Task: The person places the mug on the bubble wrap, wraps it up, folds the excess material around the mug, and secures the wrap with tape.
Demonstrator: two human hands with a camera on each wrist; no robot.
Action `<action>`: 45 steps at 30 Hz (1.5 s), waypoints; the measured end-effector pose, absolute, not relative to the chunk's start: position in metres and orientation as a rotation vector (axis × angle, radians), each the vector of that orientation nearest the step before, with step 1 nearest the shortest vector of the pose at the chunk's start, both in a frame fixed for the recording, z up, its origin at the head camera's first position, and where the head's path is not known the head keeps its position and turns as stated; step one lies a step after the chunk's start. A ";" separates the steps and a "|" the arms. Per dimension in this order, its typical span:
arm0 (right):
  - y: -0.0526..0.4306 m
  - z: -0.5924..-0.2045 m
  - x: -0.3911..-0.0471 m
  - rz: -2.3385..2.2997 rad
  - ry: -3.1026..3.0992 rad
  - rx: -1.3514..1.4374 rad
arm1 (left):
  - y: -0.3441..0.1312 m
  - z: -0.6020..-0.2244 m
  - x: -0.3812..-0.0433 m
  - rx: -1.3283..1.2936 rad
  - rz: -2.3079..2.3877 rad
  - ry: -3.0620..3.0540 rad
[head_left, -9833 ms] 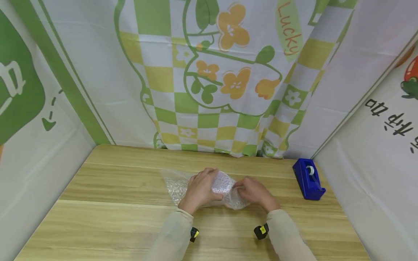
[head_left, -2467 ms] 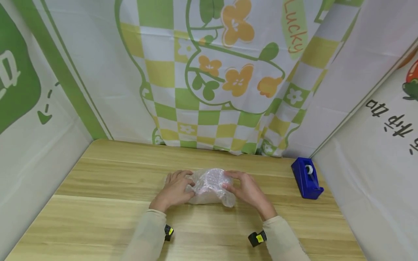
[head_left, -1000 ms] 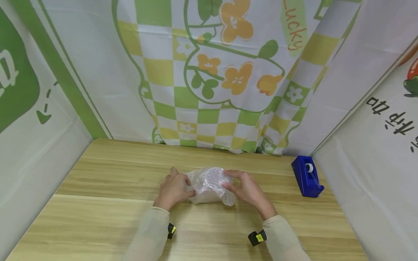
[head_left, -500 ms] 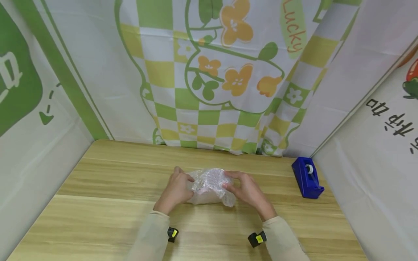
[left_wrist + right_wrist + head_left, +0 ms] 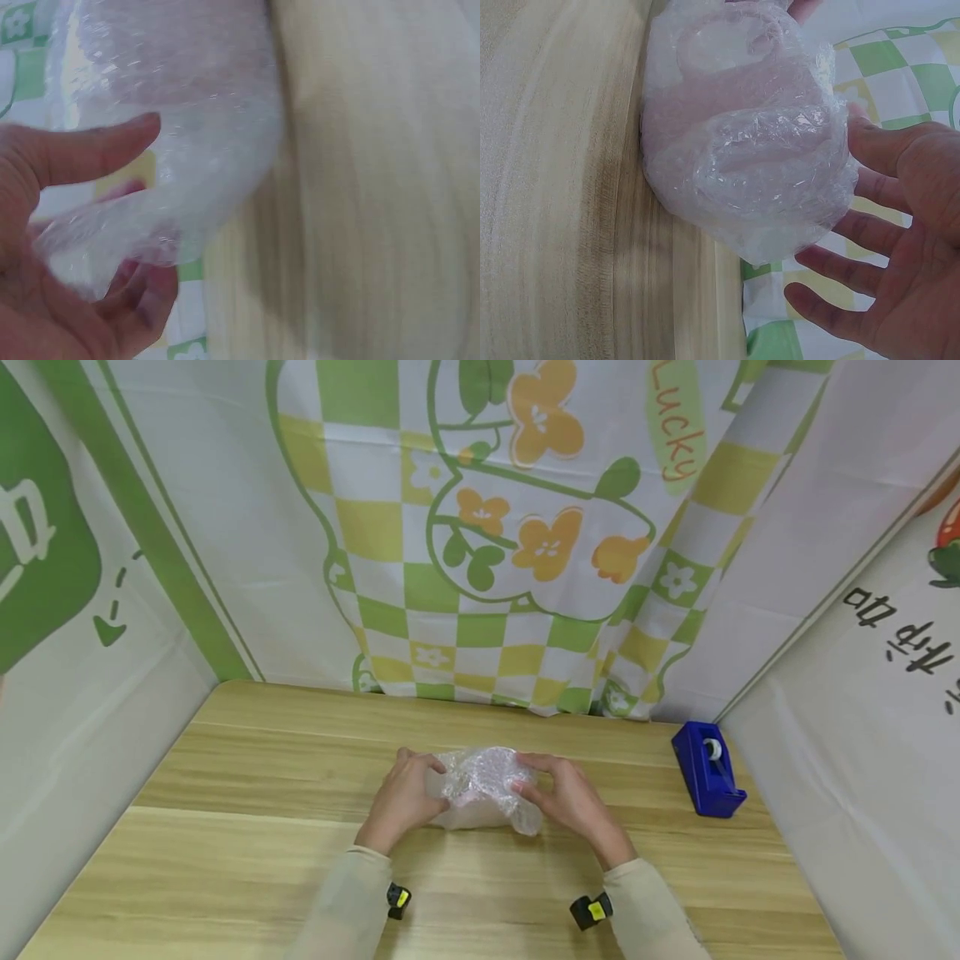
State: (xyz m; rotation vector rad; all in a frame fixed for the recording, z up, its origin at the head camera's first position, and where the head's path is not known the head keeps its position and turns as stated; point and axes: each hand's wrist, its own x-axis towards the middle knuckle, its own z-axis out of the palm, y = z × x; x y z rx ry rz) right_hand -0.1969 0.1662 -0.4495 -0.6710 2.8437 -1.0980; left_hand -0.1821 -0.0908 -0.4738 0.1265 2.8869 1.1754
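A pale pink mug (image 5: 727, 97), its looped handle visible, lies wrapped in clear bubble wrap (image 5: 491, 777) on the wooden table. At the left end of the bundle, my left hand (image 5: 403, 795) gathers a loose end of the wrap. In the left wrist view its fingers (image 5: 154, 292) curl round that end, the thumb lying over the film. My right hand (image 5: 570, 795) holds the bundle's right side with thumb and index finger. Its other fingers (image 5: 825, 270) spread along the wrapped end in the right wrist view.
A blue tape dispenser (image 5: 708, 768) with a roll of clear tape stands at the table's right edge. Behind the table (image 5: 262, 752) hangs a checked curtain (image 5: 487, 635), with white fabric walls on both sides.
Earlier my left hand lay over the mug while the right worked the wrap, which spread leftward. Now the left hand has moved to the left end, and the wrap is drawn in. Lately little moves.
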 end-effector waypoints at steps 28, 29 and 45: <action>0.166 -0.452 -0.195 -1.106 2.858 -0.646 | -0.100 -0.460 -0.180 0.077 1.608 2.438; 0.166 -0.452 -0.195 -1.108 2.856 -0.647 | -0.101 -0.458 -0.180 0.077 1.606 2.435; 0.166 -0.450 -0.194 -1.117 2.844 -0.670 | -0.080 -0.460 -0.177 -0.048 1.514 2.816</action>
